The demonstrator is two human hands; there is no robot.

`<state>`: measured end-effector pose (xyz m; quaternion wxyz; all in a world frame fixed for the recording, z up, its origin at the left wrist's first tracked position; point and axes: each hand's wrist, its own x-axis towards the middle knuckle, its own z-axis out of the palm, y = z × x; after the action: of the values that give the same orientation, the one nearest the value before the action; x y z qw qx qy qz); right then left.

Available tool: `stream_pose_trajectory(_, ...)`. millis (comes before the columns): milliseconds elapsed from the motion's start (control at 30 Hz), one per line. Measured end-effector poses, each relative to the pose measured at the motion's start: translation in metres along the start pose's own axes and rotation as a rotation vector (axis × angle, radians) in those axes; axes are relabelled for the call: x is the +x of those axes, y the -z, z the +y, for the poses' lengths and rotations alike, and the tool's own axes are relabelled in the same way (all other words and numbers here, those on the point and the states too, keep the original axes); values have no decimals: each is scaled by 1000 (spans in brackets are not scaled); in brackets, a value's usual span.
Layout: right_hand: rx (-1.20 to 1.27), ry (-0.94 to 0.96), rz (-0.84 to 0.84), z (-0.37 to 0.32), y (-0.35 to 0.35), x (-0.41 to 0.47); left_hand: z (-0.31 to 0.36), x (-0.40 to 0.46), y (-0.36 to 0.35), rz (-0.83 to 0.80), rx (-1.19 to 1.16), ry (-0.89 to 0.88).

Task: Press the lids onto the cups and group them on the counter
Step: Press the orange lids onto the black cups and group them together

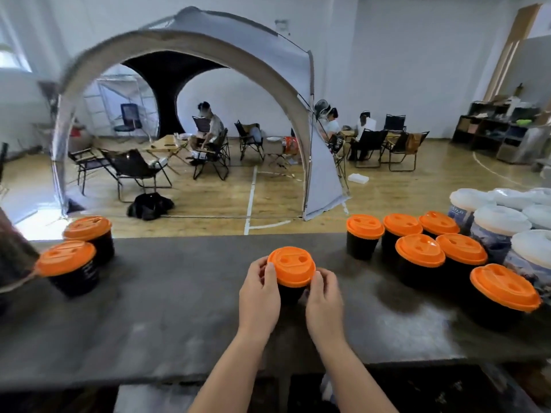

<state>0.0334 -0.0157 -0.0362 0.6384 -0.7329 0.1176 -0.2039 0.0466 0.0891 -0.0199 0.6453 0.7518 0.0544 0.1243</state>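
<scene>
A black cup (pixel 290 293) with an orange lid (pixel 291 266) stands at the middle of the dark counter (pixel 167 311). My left hand (pixel 258 296) grips its left side, thumb at the lid's rim. My right hand (pixel 324 302) grips its right side, fingers curled at the rim. Two lidded black cups (pixel 78 272) stand at the left. Several lidded black cups (pixel 423 263) are grouped at the right, the nearest (pixel 504 296) at the counter's right front.
White-lidded patterned cups (pixel 501 231) crowd the far right behind the orange group. A dark object (pixel 15 263) leans in at the left edge. Beyond the counter are a grey tent (pixel 185 43), folding chairs and seated people.
</scene>
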Motion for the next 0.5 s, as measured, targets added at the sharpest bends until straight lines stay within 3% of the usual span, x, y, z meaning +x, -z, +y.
stream_pose_trajectory(167,-116,75,-228,-4,-67,0,-21,31,62,83,43,33)
stream_pose_trajectory(267,-192,176,-309,-10,-86,3,-34,46,87,3,72,18)
stream_pose_trajectory(500,-180,198,-493,-8,-83,9,-46,63,97,-141,96,-32)
